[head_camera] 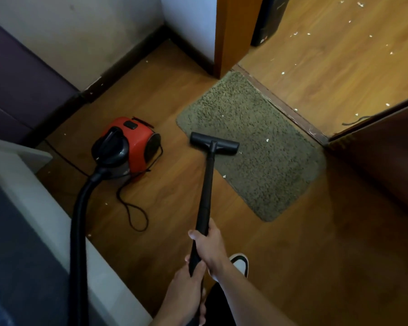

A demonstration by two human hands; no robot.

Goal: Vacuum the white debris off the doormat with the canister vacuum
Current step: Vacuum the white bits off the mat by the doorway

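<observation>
Doormat (pixel 257 128) lies right of the red canister vacuum (pixel 130 142), a white debris fleck (pixel 267 139) near its right edge, the floor head (pixel 214 143) resting on its left side. The right grip (pixel 211 245) and left grip (pixel 190 280) curl round the black wand (pixel 207 184), right farther.

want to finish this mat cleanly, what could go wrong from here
The floor nozzle sits over an edge of the doormat, so a push may bunch or slide it. The white scrap right of the nozzle could be missed. The power cord lies looped beside the canister vacuum and might snag if it is tugged along.
</observation>
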